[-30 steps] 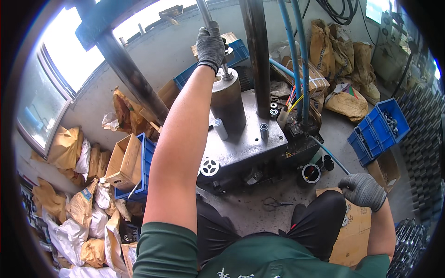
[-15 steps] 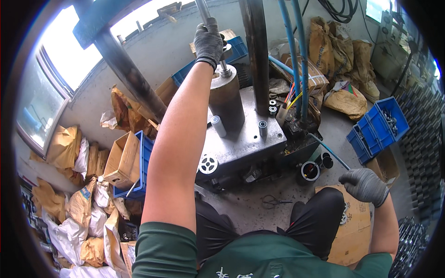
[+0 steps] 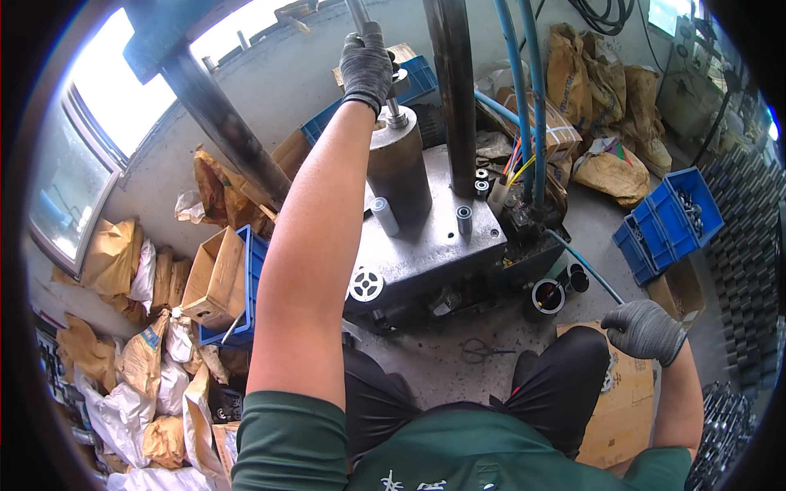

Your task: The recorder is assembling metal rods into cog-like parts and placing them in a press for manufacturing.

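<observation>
Brown sacks (image 3: 567,78) are lining the wall (image 3: 485,37) while the gloved left hand (image 3: 366,69) is gripping the metal rod (image 3: 357,12) above the steel cylinder (image 3: 399,172) and the right hand (image 3: 647,331) is clasping the blue lever (image 3: 585,263), steady alignment seemingly mattering most.

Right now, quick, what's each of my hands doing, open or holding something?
Left hand: closed on the upright metal rod, fingertips hidden.
Right hand: closed on the end of the blue lever.
</observation>
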`<state>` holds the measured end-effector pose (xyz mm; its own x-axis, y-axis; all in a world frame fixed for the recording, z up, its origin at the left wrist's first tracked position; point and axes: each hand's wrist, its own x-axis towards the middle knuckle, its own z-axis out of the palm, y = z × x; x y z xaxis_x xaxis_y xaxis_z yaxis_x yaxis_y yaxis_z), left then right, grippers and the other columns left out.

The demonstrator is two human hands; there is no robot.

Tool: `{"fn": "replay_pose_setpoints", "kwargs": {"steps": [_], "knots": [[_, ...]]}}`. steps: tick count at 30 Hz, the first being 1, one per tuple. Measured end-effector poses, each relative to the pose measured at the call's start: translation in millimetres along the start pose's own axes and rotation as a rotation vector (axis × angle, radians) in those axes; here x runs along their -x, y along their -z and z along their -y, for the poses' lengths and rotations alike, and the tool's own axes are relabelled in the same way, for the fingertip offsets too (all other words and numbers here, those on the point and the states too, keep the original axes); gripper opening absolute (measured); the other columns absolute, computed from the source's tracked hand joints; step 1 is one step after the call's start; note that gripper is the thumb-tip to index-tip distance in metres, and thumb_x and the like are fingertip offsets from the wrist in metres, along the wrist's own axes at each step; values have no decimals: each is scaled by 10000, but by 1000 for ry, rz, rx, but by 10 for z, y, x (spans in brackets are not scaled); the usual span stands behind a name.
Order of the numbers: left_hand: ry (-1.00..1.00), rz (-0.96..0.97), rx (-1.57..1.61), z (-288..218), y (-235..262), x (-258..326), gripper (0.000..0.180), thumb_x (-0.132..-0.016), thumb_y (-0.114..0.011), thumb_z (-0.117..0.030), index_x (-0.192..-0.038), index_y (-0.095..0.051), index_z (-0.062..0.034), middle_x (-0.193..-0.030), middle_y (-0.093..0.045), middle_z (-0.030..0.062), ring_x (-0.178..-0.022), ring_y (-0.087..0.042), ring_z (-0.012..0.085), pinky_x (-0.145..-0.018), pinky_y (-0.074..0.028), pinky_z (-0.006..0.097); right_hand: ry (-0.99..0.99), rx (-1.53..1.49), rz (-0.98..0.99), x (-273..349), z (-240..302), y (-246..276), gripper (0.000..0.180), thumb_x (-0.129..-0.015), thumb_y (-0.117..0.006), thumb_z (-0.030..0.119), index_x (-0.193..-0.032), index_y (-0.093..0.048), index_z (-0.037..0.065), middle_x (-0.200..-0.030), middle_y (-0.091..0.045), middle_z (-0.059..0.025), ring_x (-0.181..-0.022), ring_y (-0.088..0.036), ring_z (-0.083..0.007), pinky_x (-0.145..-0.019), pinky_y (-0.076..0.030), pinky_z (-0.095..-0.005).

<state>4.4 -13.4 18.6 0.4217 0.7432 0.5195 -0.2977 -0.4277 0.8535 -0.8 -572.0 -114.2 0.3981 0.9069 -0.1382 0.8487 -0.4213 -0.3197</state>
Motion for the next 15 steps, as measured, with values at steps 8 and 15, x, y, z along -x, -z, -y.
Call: {"fn": "replay_pose_setpoints", "kwargs": {"steps": [8,15], "knots": [[30,-11,10,-8,5,16,526,-1043,-554,-542,-1095,-550,-19,-696,-638,94,-536,-660,173,-481,-576,327,-10,-41,-56,-14,14,25,219,-840,-689,148,-1010,-778,43,-910,-744,-171,-863,-714,-362,-810,-576,-432],[8,-27,0,-9,2,30,529,-1036,-571,-547,-1076,-561,-20,-699,-640,93,-537,-661,169,-480,-577,330,-5,-107,-165,-41,37,26,183,-858,-693,164,-988,-761,55,-897,-726,-172,-850,-699,-385,-782,-569,-465]]}}
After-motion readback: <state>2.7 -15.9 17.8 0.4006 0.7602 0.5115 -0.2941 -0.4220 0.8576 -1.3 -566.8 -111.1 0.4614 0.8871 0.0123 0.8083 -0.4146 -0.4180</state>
